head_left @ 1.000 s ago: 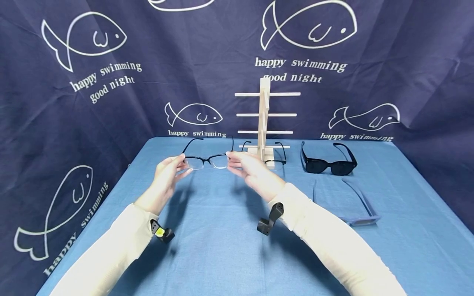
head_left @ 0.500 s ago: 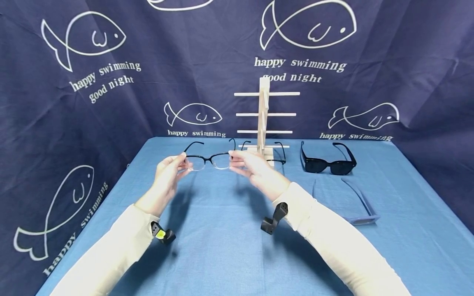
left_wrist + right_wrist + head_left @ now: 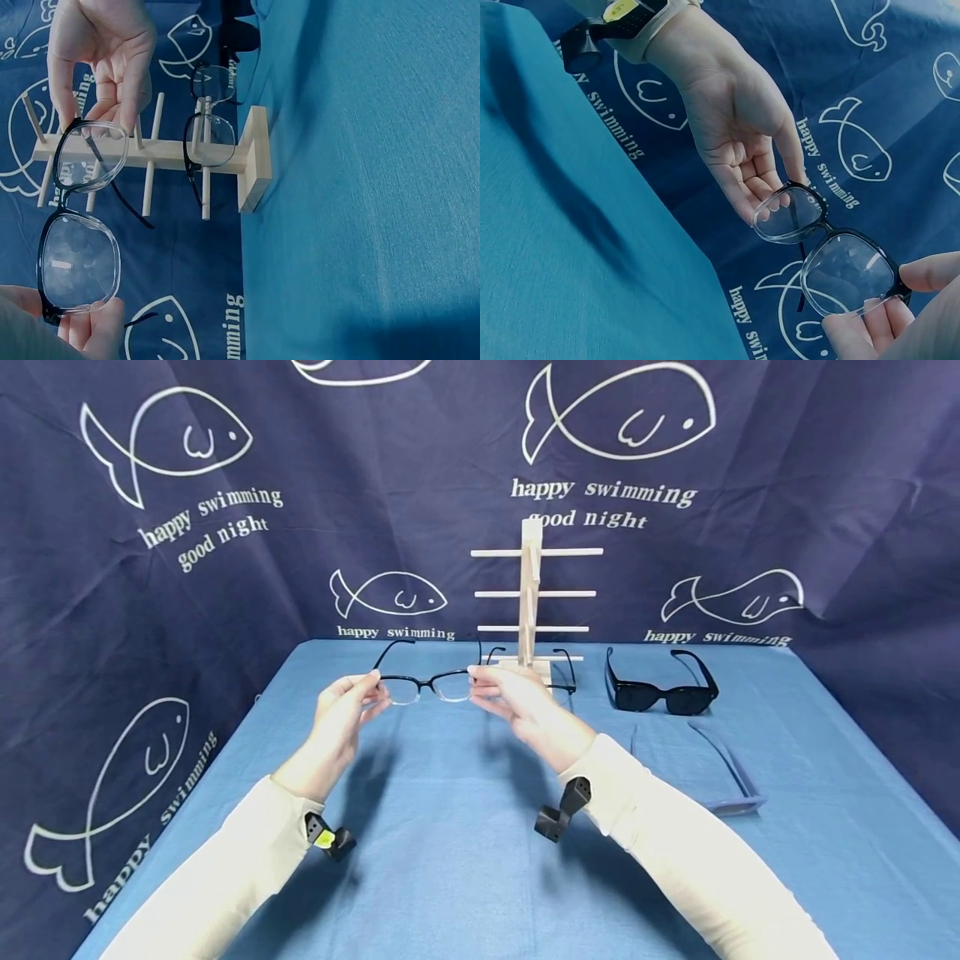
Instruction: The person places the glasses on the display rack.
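Observation:
In the head view, a pair of black half-rim eyeglasses (image 3: 426, 683) with clear lenses is held up above the table, arms unfolded and pointing away from me. My left hand (image 3: 337, 718) pinches its left end between thumb and fingers. At the other end my right hand (image 3: 521, 706) pinches the frame near the hinge. Just beyond the right hand stands a wooden display rack (image 3: 529, 602) with several pairs of rods. A second pair of dark-framed eyeglasses (image 3: 214, 140) sits low on this rack, partly hidden by my right hand in the head view.
Black sunglasses (image 3: 663, 697) stand on the blue cloth-covered table (image 3: 450, 860) right of the rack, arms unfolded. Nearer to me lies a blue-grey glasses frame (image 3: 738, 807), partly covered by my right sleeve. A dark blue curtain (image 3: 420, 485) with fish drawings hangs behind.
Both hands have shifted slightly to the right with the eyeglasses still between them, the right hand a little more. The rack and other glasses stay put.

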`<act>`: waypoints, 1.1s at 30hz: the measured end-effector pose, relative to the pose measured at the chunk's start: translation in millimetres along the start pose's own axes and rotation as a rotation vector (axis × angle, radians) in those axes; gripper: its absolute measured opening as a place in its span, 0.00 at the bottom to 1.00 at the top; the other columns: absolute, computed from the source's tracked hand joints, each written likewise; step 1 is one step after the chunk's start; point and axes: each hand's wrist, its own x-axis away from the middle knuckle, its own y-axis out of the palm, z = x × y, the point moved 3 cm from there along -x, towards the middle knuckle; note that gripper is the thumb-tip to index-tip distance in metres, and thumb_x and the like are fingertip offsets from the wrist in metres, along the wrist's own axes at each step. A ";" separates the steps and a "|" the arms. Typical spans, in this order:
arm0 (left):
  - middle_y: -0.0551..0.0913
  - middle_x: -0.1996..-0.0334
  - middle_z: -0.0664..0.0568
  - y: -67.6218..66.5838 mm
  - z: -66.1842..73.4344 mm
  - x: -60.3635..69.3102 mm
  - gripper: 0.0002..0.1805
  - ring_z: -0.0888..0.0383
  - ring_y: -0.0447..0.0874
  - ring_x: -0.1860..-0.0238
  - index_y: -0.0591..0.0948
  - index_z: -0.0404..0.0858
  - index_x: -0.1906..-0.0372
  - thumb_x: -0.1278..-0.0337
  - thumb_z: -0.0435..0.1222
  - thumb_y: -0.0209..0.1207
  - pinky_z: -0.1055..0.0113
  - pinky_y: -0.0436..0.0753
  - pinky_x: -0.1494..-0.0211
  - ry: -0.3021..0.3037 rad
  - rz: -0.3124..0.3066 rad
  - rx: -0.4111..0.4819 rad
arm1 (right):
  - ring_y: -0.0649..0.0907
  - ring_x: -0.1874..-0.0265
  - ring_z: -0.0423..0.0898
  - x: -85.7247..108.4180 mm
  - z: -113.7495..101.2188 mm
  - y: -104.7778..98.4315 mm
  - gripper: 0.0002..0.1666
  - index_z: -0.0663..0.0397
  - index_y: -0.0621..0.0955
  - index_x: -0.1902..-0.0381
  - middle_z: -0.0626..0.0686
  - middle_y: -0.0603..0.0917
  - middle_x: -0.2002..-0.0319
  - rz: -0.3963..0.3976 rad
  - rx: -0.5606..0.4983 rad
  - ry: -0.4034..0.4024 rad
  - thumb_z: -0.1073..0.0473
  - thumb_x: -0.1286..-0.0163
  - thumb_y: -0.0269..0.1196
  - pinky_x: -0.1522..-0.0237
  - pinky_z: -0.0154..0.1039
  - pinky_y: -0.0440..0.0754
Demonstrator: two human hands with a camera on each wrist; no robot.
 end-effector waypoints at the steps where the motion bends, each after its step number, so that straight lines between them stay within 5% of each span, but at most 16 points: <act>1: 0.81 0.78 0.57 0.9 0.3 0.6 0.08 0.63 0.82 0.71 0.77 0.42 0.71 0.34 0.34 0.56 0.74 0.87 0.56 -0.001 0.000 -0.001 | 0.83 0.69 0.42 1.1 -0.6 -0.7 0.03 0.56 0.81 0.66 0.48 0.84 0.73 -0.002 -0.001 -0.001 0.68 0.36 0.64 0.45 0.40 0.85; 17: 0.82 0.76 0.56 15.0 -1.7 6.1 0.05 0.63 0.82 0.71 0.78 0.36 0.63 0.35 0.35 0.59 0.71 0.87 0.53 0.005 -0.034 0.005 | 0.83 0.71 0.42 19.0 -13.0 -16.4 0.05 0.56 0.80 0.62 0.48 0.84 0.73 -0.014 -0.008 -0.019 0.68 0.34 0.63 0.41 0.44 0.82; 33: 0.82 0.78 0.58 24.8 1.2 12.0 0.07 0.64 0.83 0.72 0.76 0.40 0.69 0.34 0.34 0.57 0.72 0.87 0.54 -0.006 -0.055 0.000 | 0.82 0.69 0.41 26.4 -15.3 -25.3 0.06 0.56 0.77 0.61 0.46 0.84 0.73 -0.008 -0.019 -0.040 0.68 0.34 0.62 0.41 0.43 0.82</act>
